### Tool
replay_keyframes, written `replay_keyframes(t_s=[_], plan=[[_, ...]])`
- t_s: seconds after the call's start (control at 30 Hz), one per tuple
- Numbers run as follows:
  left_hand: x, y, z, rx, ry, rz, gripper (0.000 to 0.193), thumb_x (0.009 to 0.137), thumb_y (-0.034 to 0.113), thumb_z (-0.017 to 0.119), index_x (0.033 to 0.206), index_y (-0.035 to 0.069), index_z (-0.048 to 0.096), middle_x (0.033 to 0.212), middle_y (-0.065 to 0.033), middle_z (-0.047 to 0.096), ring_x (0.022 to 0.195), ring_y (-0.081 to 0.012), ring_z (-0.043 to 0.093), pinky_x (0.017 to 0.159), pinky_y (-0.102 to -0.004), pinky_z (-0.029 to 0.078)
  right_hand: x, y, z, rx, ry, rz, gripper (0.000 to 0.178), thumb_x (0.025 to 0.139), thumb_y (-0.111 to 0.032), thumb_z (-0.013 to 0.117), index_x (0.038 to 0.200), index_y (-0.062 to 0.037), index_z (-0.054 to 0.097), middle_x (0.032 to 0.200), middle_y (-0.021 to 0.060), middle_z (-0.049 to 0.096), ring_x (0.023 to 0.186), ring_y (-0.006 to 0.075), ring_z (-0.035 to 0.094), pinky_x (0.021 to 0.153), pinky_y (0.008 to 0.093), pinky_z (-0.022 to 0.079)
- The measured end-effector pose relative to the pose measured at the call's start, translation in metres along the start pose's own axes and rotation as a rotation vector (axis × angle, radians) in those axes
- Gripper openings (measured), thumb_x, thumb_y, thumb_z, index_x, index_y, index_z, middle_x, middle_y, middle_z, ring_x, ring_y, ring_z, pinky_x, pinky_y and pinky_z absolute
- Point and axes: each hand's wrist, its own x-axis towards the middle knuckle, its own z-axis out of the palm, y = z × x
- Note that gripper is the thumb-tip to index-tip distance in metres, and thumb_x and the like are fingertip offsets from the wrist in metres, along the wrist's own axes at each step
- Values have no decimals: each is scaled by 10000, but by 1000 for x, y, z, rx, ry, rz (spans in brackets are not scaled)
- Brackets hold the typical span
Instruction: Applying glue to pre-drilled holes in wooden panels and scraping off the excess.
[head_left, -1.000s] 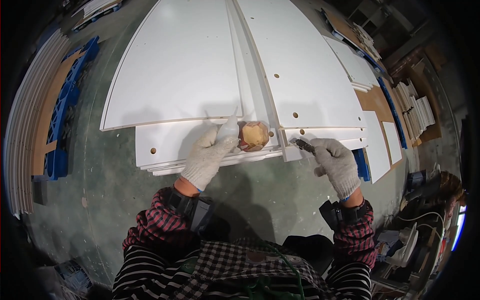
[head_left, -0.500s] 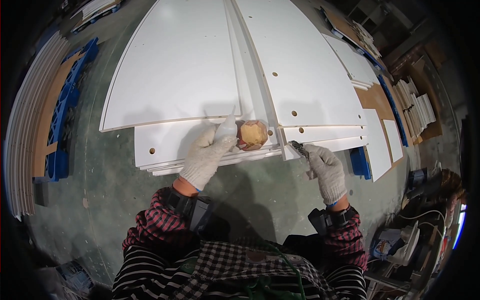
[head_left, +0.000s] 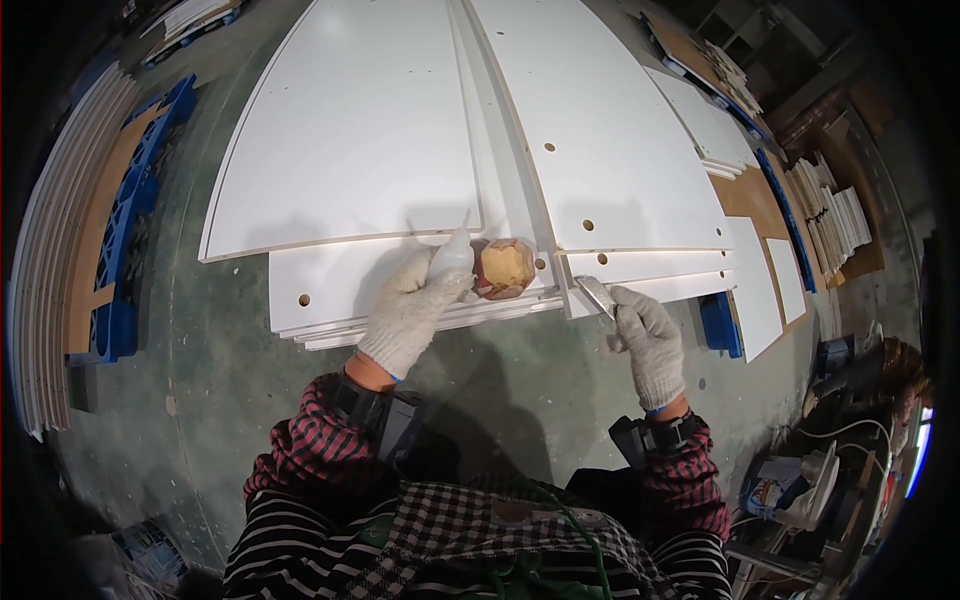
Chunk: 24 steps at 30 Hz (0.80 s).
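My left hand (head_left: 405, 315), in a pale knit glove, is closed round a white squeeze bottle (head_left: 455, 254) whose thin nozzle points up and away. Right beside the bottle, close to my fingertips, is a round tan-and-reddish object (head_left: 506, 268) with faceted sides; its kind is unclear. My right hand (head_left: 648, 345), gloved too, grips a short, flat metallic tool (head_left: 597, 294) that looks like a scraper blade. The tool's tip is at the near corner of an upper white panel (head_left: 640, 190), by its edge strip. Whether it touches the panel cannot be told.
Another large white panel (head_left: 350, 130) lies to the left on the same stack. Blue pallets with boards stand at the left (head_left: 125, 250) and right (head_left: 722, 325). A cluttered cart (head_left: 800, 500) is at the lower right. Green floor (head_left: 210, 400) shows around the stack.
My right hand has shifted slightly left and toward me. The metallic tool has turned, so its face now shines light where it looked dark before. My left hand stays nearly still.
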Motion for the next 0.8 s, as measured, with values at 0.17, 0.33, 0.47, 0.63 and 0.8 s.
replay_keyframes(t_s=[0.17,0.33,0.47,0.63,0.8], plan=[[1,-5,-2,7,-4,15,284,925,188,603,1130,-10,590,963,-19,629,877,-71,560,803,-243,458,8,10,-6,-54,-50,-104,276,936,-73,572,1196,19,589,1076,83,656,765,108,583,683,232,493],[-1,0,-2,11,-12,15,277,926,187,602,1123,-7,592,964,-19,629,877,-71,558,805,-243,456,20,8,-25,-255,-121,-171,246,939,-45,553,1174,15,594,1097,83,647,838,129,599,749,261,507],[-2,4,1,-26,-5,-13,277,924,190,604,1120,-4,593,964,-21,629,876,-72,560,805,-244,457,24,4,-25,-357,-151,-215,206,936,-33,554,1131,-5,611,1070,76,647,851,128,598,767,266,506],[0,2,0,42,-1,3,268,927,189,598,1115,-2,591,956,-18,624,872,-72,560,801,-245,459,25,9,-28,-472,-148,-315,196,928,-31,563,1114,-22,626,1049,67,635,821,122,590,760,257,503],[0,-1,0,29,-4,0,258,931,192,594,1106,3,593,942,-10,617,874,-68,548,802,-244,454,27,13,-28,-500,-146,-373,197,922,-32,570,1108,-32,637,1038,62,630,815,125,588,754,255,502]])
